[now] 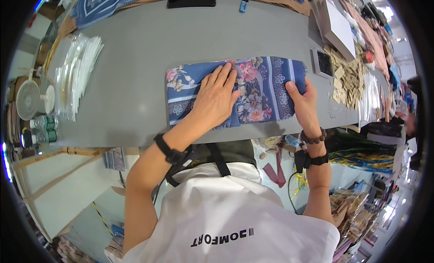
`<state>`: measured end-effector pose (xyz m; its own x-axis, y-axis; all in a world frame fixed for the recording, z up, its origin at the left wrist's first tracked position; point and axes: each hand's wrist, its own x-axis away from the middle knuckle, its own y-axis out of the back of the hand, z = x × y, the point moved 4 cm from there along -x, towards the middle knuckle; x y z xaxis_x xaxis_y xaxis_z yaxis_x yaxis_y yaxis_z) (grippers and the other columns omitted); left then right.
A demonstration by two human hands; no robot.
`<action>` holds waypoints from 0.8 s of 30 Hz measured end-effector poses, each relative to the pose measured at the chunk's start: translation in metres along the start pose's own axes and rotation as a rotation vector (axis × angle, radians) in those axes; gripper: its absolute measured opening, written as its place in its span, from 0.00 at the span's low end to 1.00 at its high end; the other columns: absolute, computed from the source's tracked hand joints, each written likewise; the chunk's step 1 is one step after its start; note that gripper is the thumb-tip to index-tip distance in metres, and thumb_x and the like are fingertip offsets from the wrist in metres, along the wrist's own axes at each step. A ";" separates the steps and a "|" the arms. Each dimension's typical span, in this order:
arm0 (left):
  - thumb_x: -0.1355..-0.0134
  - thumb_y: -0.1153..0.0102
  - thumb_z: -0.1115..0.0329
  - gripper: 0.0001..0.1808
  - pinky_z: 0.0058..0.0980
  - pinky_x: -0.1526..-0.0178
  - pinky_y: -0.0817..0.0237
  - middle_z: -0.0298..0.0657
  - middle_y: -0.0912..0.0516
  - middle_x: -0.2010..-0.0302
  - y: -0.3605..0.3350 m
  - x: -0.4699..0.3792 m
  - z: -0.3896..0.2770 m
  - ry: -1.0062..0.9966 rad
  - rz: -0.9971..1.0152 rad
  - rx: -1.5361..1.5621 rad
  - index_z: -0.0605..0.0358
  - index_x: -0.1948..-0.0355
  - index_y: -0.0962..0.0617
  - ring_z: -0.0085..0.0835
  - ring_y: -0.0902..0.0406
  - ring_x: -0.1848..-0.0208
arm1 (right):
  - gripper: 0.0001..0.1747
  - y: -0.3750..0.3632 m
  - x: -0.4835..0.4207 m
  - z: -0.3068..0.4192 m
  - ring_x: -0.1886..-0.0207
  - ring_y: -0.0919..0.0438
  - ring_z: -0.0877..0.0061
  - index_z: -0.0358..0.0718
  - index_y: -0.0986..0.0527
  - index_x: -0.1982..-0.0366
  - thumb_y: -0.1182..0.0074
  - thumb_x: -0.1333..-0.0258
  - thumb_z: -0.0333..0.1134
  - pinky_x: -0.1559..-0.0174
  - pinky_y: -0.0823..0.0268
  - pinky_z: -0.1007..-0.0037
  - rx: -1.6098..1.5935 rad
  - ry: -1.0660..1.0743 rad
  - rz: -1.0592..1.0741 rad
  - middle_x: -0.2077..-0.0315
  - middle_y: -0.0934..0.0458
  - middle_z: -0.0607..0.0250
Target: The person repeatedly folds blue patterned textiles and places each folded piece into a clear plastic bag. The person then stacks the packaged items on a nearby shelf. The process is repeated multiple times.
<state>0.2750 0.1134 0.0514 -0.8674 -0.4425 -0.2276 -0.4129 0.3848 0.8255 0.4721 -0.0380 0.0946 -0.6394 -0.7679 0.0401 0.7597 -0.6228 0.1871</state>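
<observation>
A blue floral scarf (pixel 254 90) with a frayed edge lies folded on the grey table in front of me. My left hand (pixel 217 91) rests flat on its middle, palm down, and covers part of the pattern. At the right end, my right hand (pixel 306 102) grips the cloth, thumb on top and the other fingers partly hidden at the edge. White bands and pink flowers show on the scarf between my two hands.
Clear plastic sleeves (pixel 79 73) are stacked at left, near a white fan (pixel 28 99) and bottles (pixel 45 135). A pile of tags (pixel 351 79), a small box of black bits (pixel 322 63) and a white box (pixel 339 32) are at right. A black phone-like object (pixel 191 1) and blue cutter (pixel 243 6) lie at back.
</observation>
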 end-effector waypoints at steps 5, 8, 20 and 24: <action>0.25 0.51 0.60 0.27 0.46 0.27 0.45 0.57 0.34 0.26 0.002 -0.002 0.013 0.086 -0.049 0.097 0.66 0.31 0.29 0.52 0.39 0.24 | 0.20 -0.050 0.006 0.051 0.58 0.20 0.85 0.30 0.24 0.44 0.37 0.32 0.34 0.52 0.25 0.79 -0.059 0.021 0.175 0.57 0.15 0.66; 0.22 0.55 0.57 0.25 0.42 0.33 0.35 0.58 0.23 0.36 0.039 0.025 0.025 0.211 -0.216 0.417 0.66 0.35 0.26 0.55 0.26 0.33 | 0.21 -0.089 0.004 0.058 0.54 0.19 0.81 0.31 0.24 0.42 0.39 0.31 0.36 0.51 0.24 0.73 0.067 0.030 0.406 0.55 0.15 0.62; 0.28 0.43 0.72 0.32 0.27 0.44 0.28 0.48 0.17 0.45 0.031 0.100 0.090 0.540 -0.495 1.040 0.65 0.26 0.39 0.26 0.20 0.47 | 0.22 -0.216 -0.026 0.008 0.27 0.34 0.58 0.35 0.23 0.41 0.43 0.32 0.38 0.25 0.45 0.54 0.675 0.814 0.646 0.33 0.28 0.52; 0.32 0.39 0.72 0.40 0.27 0.47 0.25 0.50 0.17 0.44 0.035 0.105 0.097 0.590 -0.457 1.050 0.66 0.24 0.44 0.27 0.18 0.49 | 0.20 -0.229 -0.029 -0.001 0.29 0.32 0.57 0.35 0.23 0.42 0.43 0.34 0.34 0.27 0.43 0.54 0.732 0.860 0.490 0.35 0.27 0.51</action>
<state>0.1429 0.1588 0.0064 -0.4477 -0.8882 0.1033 -0.8916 0.4346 -0.1275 0.3168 0.1273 0.0499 0.1912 -0.9181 -0.3471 0.4745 -0.2231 0.8515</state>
